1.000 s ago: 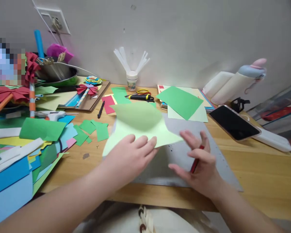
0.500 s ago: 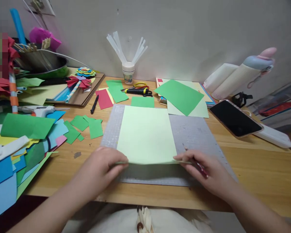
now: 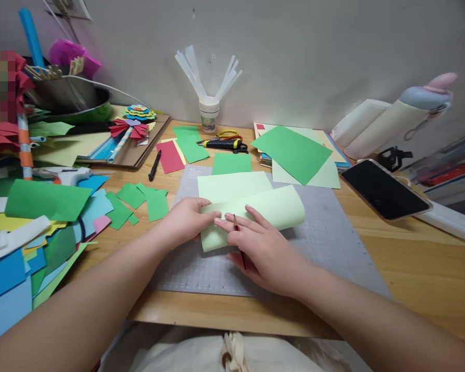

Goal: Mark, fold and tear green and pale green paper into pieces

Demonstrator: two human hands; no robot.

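A light green sheet of paper (image 3: 232,187) lies on the grey cutting mat (image 3: 325,237), its near part bent over in a loose curve that is open at the right end. My left hand (image 3: 188,219) grips the turned-over edge at the left side of the sheet. My right hand (image 3: 259,245) holds a dark red pencil (image 3: 243,258) with its tip pointing up and away. That hand's fingertips also rest on the curved paper, close to the left fingertips. The underside of the fold is hidden.
Green paper pieces (image 3: 155,204), a black pen (image 3: 155,165) and a yellow-black utility knife (image 3: 222,144) lie around the mat. A paper cup (image 3: 209,116) with white strips stands behind. A phone (image 3: 385,188) is at right; a glue gun (image 3: 67,174) and piled coloured paper lie left.
The near edge of the light green sheet has been lifted and bent over away from me. Both hands moved forward and closer together, the right one leftward onto the paper with the pencil.
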